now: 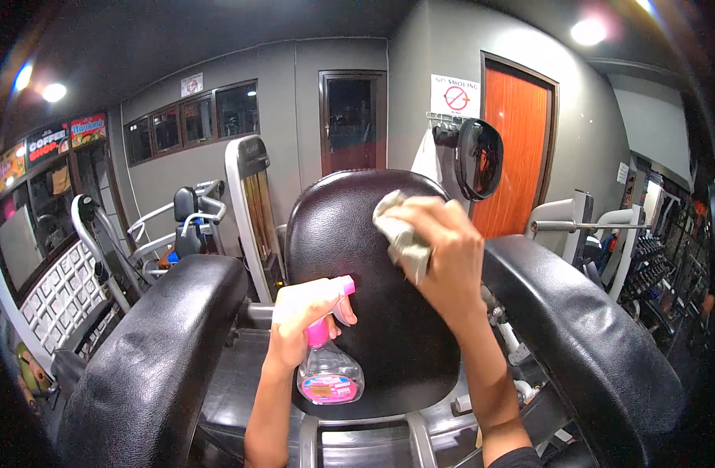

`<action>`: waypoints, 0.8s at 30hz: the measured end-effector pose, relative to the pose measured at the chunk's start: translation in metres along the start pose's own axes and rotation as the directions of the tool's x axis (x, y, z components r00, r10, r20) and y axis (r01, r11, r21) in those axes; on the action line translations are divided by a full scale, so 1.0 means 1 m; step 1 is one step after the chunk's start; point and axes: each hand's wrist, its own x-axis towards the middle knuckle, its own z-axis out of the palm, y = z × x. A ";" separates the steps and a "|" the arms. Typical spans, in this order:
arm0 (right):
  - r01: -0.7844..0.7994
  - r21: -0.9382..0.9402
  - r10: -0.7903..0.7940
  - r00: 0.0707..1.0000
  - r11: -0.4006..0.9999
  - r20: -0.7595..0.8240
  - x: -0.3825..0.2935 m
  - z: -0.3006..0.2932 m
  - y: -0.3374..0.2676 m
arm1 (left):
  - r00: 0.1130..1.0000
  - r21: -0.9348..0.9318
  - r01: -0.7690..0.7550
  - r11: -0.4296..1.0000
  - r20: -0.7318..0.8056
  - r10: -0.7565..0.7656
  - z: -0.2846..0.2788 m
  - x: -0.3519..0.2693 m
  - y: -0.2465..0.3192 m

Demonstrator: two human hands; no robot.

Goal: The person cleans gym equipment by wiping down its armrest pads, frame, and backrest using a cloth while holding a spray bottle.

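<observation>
My left hand [302, 319] grips the neck of a clear plastic spray bottle [331, 371] with a pink trigger head and a label. It is upright in front of the lower part of a black padded backrest [340, 228]. In my right hand [445, 251] is a crumpled pale cloth [401, 234], held against or just over the upper right of the backrest. That hand is slightly blurred. Part of the backrest is hidden behind both hands and the bottle.
Black padded arms of the machine flank me, a left pad [158, 345] and a right pad [580, 333]. A weight-stack tower [249, 216] stands behind to the left. Farther back are a round black mirror [480, 158], an orange-brown door [518, 146] and a dumbbell rack [650, 269].
</observation>
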 end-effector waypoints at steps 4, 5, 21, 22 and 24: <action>0.080 0.142 -0.098 0.988 0.987 0.123 -0.048 0.004 -0.019 | 0.999 0.004 -0.041 0.999 0.029 0.040 -0.003 0.000 0.001; 0.100 0.134 -0.117 0.985 0.986 0.127 -0.053 0.004 -0.017 | 0.999 0.007 -0.037 0.999 0.020 0.037 -0.004 -0.002 0.002; 0.133 0.140 -0.154 0.976 0.981 0.153 -0.044 0.006 -0.021 | 0.966 -0.015 -0.002 1.000 -0.258 -0.002 -0.010 -0.021 0.024; 0.124 0.137 -0.143 0.979 0.983 0.142 -0.041 0.002 -0.017 | 0.962 0.017 -0.005 1.000 -0.274 0.009 -0.011 -0.020 0.029; 0.088 0.116 -0.099 0.991 0.989 0.092 -0.028 -0.001 -0.011 | 0.958 0.063 -0.006 0.998 -0.286 0.024 -0.016 -0.018 0.035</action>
